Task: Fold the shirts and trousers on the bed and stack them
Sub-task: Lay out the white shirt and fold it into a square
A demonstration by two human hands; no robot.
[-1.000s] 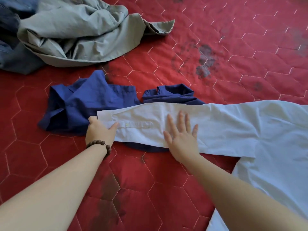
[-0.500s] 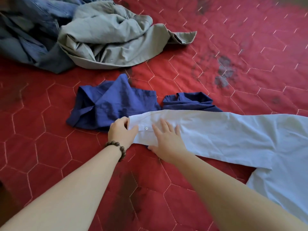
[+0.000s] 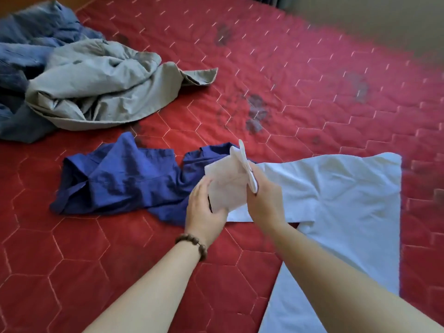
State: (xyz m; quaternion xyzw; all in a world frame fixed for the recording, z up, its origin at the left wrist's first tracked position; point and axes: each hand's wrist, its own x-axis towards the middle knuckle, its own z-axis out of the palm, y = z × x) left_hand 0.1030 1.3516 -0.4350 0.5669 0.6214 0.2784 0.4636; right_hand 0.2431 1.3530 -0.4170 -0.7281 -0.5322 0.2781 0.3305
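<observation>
While my left hand (image 3: pixel 206 210) and right hand (image 3: pixel 264 200) both pinch the lifted sleeve cuff (image 3: pixel 228 186) of the white shirt (image 3: pixel 336 188), fingers curled on cloth, a slack grip could let it flop and crease. Shirt lies near the bed's (image 3: pixel 312 68) right edge; sleeve's long axis runs left-right, cuff pointing left over the blue shirt (image 3: pixel 120 174).
</observation>
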